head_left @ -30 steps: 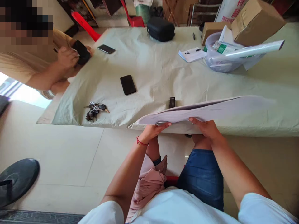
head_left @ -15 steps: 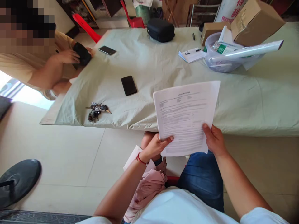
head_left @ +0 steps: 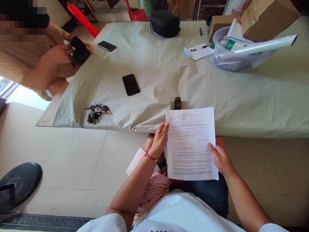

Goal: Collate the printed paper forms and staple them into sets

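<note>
Paperwork over the lap: printed sheet (head_left: 191,145) held upright-facing between both hands, text side up toward the eyes, top edge just overlapping the near rim of the cloth-covered surface (head_left: 241,96). Left hand (head_left: 160,140), red thread at the wrist, lightly closed on the sheet's upper left edge; right hand (head_left: 220,158) pinching the lower right edge, thumb on the front and fingers hidden beneath. Gripped at opposite edges, apparently to keep the thin page flat and taut rather than sagging. Below the left forearm, a second folded paper (head_left: 137,161) and a pink cloth (head_left: 154,190) resting on the lap, close by but out of the grip.

Just beyond the sheet's top edge, a small black device (head_left: 177,103) lying on the cloth. Further left, a bunch of keys (head_left: 96,112) near the rim and a dark phone (head_left: 130,84) face down, both well apart from the page. At the far side, a black case (head_left: 165,23), a notepad (head_left: 198,51), a plastic tub (head_left: 229,58) stuffed with packets and a long roll, and a cardboard box (head_left: 267,16). At the left corner, another person's hand (head_left: 56,56) closed around a dark object (head_left: 79,53).
</note>
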A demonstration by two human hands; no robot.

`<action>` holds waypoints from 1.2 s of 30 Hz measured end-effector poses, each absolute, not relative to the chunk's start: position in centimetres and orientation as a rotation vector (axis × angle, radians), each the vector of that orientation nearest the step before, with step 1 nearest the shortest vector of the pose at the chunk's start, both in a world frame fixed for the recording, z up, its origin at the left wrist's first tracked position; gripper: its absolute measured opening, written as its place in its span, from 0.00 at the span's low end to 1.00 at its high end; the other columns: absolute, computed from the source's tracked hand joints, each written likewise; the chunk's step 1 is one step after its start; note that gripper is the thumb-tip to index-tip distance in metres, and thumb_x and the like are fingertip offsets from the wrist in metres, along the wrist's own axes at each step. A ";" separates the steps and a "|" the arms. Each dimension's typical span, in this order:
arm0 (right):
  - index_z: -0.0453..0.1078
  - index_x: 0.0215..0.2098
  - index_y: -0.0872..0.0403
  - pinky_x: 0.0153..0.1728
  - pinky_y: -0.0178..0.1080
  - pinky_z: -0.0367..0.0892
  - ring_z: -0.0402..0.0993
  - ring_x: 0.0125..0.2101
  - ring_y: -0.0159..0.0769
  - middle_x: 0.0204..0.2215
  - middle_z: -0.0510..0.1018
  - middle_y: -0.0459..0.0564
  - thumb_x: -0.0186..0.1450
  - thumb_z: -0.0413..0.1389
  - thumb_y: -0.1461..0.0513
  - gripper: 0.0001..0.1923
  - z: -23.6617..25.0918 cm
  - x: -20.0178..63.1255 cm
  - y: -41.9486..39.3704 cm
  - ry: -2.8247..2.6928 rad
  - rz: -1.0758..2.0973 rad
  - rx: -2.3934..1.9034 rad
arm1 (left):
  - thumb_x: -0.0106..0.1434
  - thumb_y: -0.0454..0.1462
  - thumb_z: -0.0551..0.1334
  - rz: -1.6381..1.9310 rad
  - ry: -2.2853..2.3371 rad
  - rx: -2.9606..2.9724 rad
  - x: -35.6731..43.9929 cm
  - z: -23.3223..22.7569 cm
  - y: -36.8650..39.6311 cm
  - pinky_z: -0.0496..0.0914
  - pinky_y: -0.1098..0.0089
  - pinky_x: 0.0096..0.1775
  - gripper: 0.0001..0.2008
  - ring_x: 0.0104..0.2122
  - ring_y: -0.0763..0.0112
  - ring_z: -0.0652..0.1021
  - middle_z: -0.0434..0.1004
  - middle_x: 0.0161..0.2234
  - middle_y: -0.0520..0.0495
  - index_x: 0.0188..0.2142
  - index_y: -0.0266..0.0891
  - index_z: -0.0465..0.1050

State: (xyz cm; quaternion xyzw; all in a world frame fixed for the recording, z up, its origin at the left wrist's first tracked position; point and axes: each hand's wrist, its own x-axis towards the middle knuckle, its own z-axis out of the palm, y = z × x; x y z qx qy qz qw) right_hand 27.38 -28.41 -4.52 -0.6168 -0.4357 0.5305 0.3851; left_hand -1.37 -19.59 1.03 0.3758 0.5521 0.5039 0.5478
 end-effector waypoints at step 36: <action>0.87 0.56 0.45 0.72 0.56 0.73 0.84 0.64 0.58 0.57 0.89 0.55 0.69 0.67 0.36 0.29 -4.8 26.7 -30.1 -0.873 1.466 -1.461 | 0.67 0.63 0.71 1.265 0.734 0.419 0.1 -0.9 -15.8 0.79 0.62 0.41 0.26 0.37 0.64 0.82 0.83 0.39 0.49 0.44 0.45 0.78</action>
